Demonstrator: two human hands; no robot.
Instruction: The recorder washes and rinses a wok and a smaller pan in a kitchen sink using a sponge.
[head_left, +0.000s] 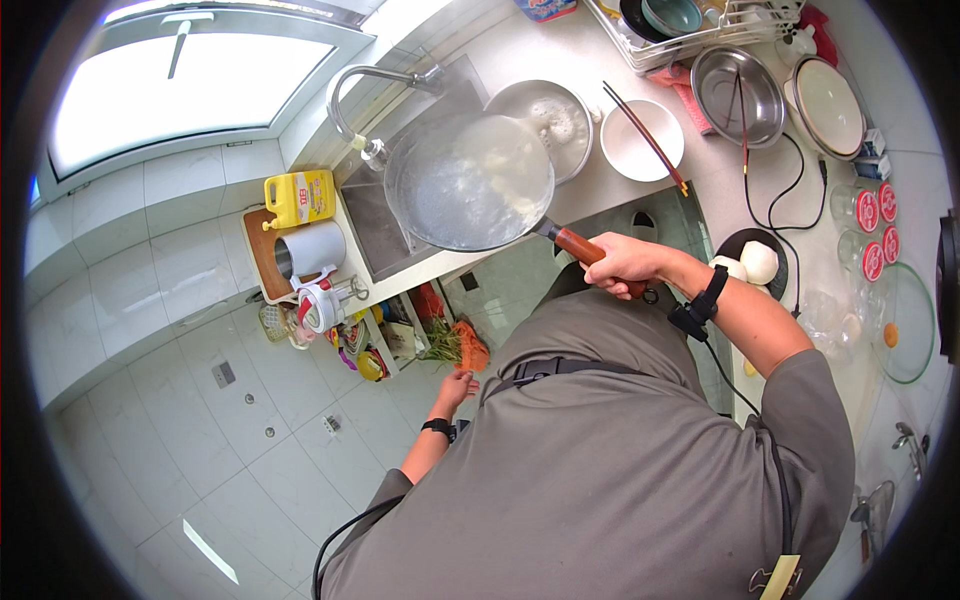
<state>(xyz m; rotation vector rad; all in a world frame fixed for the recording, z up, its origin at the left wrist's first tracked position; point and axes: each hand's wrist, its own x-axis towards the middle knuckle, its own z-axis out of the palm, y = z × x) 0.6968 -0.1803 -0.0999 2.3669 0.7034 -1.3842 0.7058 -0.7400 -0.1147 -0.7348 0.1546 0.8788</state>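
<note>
My right hand (626, 264) is closed around the wooden handle of a large frying pan (469, 187), which is over the edge of the stainless steel sink (375, 225). Steam or cloudy liquid blurs the inside of the pan. Behind it, a metal basin (574, 139) holds foamy, whitish liquid. A chrome faucet (364, 75) arches at the pan's left. My left hand (459, 386) hangs low beside my body with nothing seen in it, near an orange mesh bag (471, 346) with green stalks. Right of the basin, chopsticks (645, 139) lie across a white bowl (626, 161).
A yellow jug (311, 196) and a grey-white metal pitcher (319, 251) stand left of the sink. On the right counter are a steel bowl (720, 105), a dark plate with white round pieces (757, 262), cables, red-lidded jars (851, 255) and a glass lid (911, 337).
</note>
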